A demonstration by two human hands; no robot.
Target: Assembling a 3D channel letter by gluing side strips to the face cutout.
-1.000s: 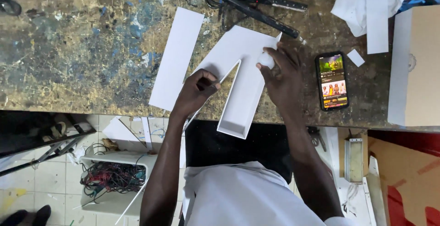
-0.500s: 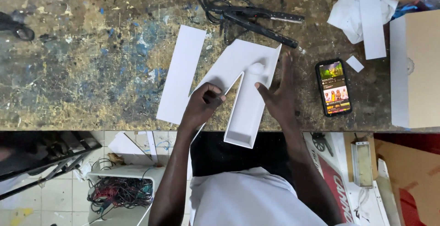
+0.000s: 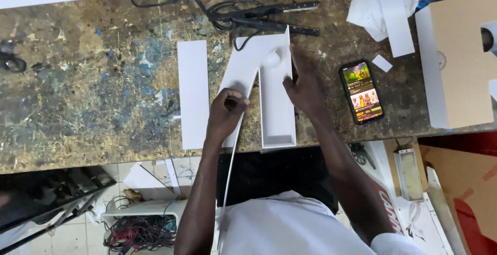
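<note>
- A flat white panel [image 3: 193,93] lies on the paint-stained table [image 3: 83,79], just left of the work and reaching close to the near edge; a nudge from the forearm could tip it off.
- The left hand [image 3: 226,114] is closed, pinching a thin white strip [image 3: 231,156] that trails down past the table's edge. Unsupported, the strip could bend, kink or pull off the wall it is held against.
- The white channel letter [image 3: 266,92] rests on the table between both hands, its lower end at the near edge; uneven pressure could slide it over.
- The right hand [image 3: 303,90] lies spread and flat along the letter's right wall, holding nothing; pressing hard might bow that thin wall.
- A black corded tool [image 3: 259,19] lies just beyond the letter and might foul it if it shifts.
- A lit phone [image 3: 362,92] lies near the right wrist, easily knocked.
</note>
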